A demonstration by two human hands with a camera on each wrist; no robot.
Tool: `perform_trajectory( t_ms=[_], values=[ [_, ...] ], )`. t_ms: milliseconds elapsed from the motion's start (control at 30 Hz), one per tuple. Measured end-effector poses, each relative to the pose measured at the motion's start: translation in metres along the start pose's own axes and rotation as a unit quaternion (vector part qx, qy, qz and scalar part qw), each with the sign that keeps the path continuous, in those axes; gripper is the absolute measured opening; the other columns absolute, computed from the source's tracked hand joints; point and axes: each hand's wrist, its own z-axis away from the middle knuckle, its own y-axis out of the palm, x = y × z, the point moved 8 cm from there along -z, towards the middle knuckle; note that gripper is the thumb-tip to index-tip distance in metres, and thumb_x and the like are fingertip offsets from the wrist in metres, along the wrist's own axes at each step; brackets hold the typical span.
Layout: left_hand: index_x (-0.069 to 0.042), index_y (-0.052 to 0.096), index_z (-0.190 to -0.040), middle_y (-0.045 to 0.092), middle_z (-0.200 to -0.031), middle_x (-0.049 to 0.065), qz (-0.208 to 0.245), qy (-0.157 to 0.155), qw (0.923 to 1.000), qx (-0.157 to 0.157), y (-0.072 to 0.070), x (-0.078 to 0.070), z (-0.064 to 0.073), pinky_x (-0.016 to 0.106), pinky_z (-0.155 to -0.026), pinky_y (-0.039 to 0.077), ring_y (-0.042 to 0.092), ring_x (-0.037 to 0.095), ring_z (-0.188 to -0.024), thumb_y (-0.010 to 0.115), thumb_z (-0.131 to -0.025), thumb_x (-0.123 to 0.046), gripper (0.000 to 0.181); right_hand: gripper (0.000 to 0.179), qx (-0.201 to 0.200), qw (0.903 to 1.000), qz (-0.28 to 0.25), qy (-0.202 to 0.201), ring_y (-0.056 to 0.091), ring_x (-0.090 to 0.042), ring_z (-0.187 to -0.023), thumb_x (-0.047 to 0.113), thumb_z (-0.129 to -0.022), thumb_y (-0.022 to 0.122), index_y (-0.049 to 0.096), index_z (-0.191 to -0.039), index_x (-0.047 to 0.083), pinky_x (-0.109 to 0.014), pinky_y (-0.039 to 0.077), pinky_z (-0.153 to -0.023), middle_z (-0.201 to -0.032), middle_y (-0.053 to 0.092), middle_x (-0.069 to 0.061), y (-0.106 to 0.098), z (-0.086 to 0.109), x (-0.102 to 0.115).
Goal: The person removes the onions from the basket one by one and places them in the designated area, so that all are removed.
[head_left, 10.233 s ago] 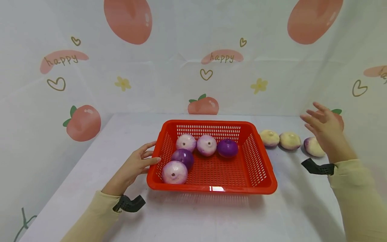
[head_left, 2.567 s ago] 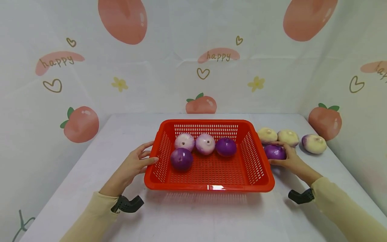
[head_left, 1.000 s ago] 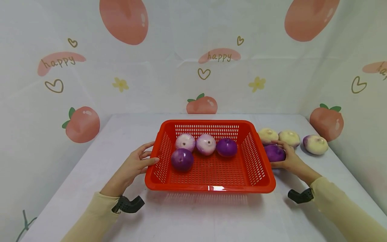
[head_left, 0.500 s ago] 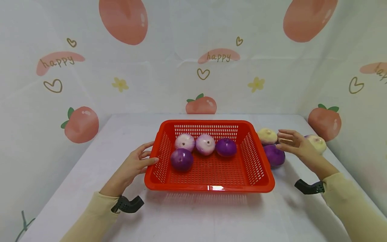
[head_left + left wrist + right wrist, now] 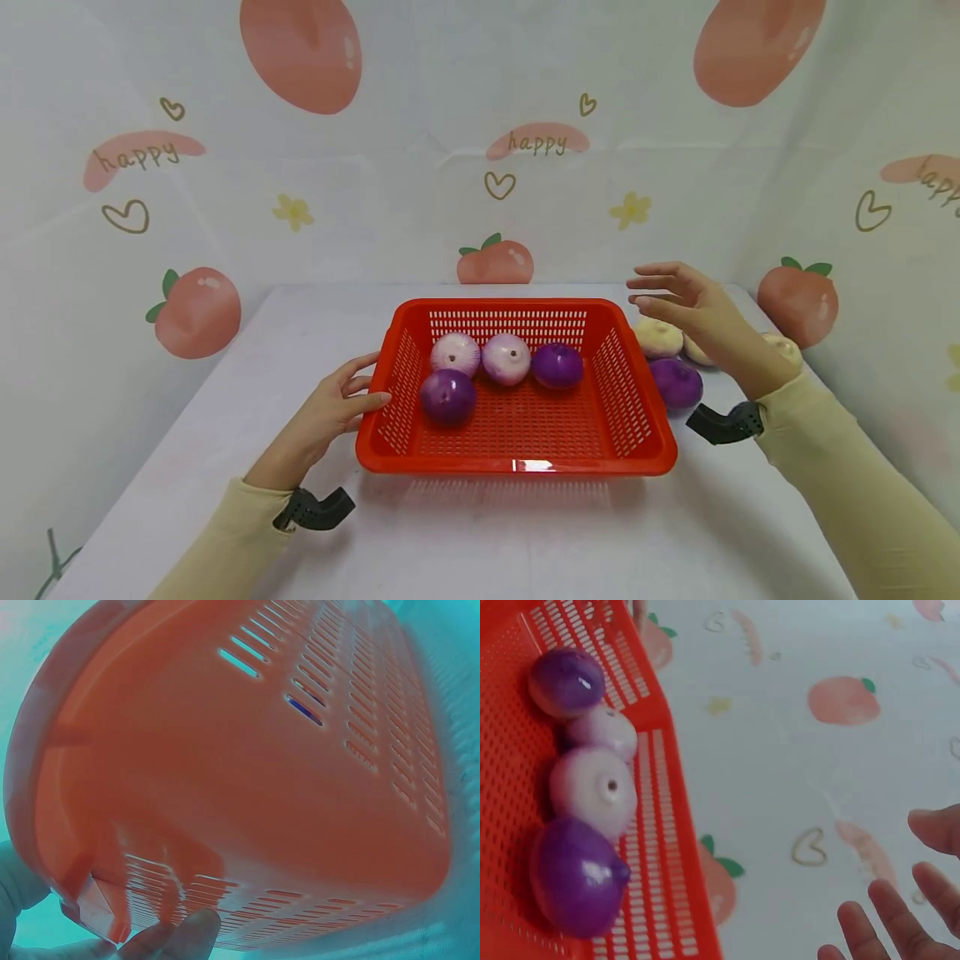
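A red perforated basket stands mid-table with two white-and-purple onions and two deep purple onions inside. My left hand grips its left end, thumb over the rim and fingers against the outer wall. Raised over the table behind the basket's right end, my right hand has nothing in it and its fingers are spread loosely. Below it, a purple onion rests on the table against the basket's right side. In the right wrist view, the open fingers are apart from the basket.
Behind the purple onion lie several pale yellow, purple-tinged bulbs: one by the basket, another at the far right, partly covered by my right arm. A printed cloth hangs behind the white table.
A pale onion at the basket's front left is gone since the oldest frame. My right hand has let go of the purple onion beside the basket and risen up and left. The left hand stays put.
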Motion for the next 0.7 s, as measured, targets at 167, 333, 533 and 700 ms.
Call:
perform_trajectory(
  t_ms=[167,333,533,700],
  values=[
    [-0.013,0.023,-0.153,0.047,-0.140,0.027,-0.002,0.000,1.0000,-0.004,0.000,0.001,0.000,0.045,-0.085,0.057,0.061,0.034,-0.115,0.063,-0.094,-0.021,0.072,0.047,0.044,0.9985,-0.015,0.028,0.052,-0.026,-0.126,0.025,-0.096,0.060,0.042,-0.139,0.014,-0.054,0.040,-0.107,-0.139,0.050,-0.009,0.031,-0.019,0.004],
    [-0.013,0.023,-0.153,0.047,-0.140,0.027,-0.002,-0.001,1.0000,-0.005,0.000,0.002,0.001,0.045,-0.085,0.057,0.061,0.033,-0.115,0.063,-0.093,-0.022,0.073,0.053,0.085,0.9950,-0.001,0.053,0.046,-0.039,-0.130,0.022,-0.095,0.061,0.038,-0.140,0.004,-0.057,0.036,-0.109,-0.143,0.045,-0.023,0.064,-0.039,-0.004],
    [-0.012,0.023,-0.153,0.048,-0.139,0.027,0.001,0.003,1.0000,0.000,0.001,0.001,0.001,0.044,-0.085,0.057,0.063,0.031,-0.112,0.063,-0.093,-0.021,0.073,0.055,0.105,0.9882,0.056,0.097,0.045,-0.041,-0.129,0.020,-0.091,0.066,0.041,-0.138,0.002,-0.055,0.040,-0.106,-0.140,0.046,-0.026,0.089,-0.056,-0.027],
    [-0.012,0.023,-0.153,0.048,-0.139,0.027,0.000,0.005,1.0000,0.006,0.002,-0.001,0.001,0.043,-0.086,0.057,0.063,0.030,-0.111,0.063,-0.093,-0.021,0.073,0.062,0.132,0.9785,0.098,0.124,0.045,-0.041,-0.129,0.022,-0.088,0.070,0.041,-0.138,0.001,-0.051,0.045,-0.103,-0.141,0.044,-0.028,0.101,-0.062,-0.045]
  ],
)
